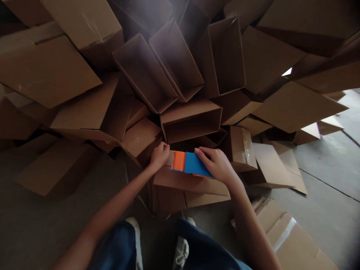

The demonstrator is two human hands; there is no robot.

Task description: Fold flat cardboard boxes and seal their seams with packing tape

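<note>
R hand (218,163) wraps tape gun (197,163), underside hidden; L hand (161,155) curls beside gun, can't tell hold; box (191,184) under gun.

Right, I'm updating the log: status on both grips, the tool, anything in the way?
Right grip holding blue-and-orange tape dispenser over brown cardboard box. Left grip curled by dispenser's orange end. Open brown cardboard boxes crowd just beyond.

Left hand (160,155) and right hand (217,164), both ungloved, continuous with bare forearms (118,204). Trousers (114,247) dark blue, full-coloured over both legs, surface detail blurred. Left shoe (137,240) off-white, rounded at the toe, partly covered by the trouser leg. Right shoe (181,252) likewise off-white, its pale laces tied over the upper.
</note>
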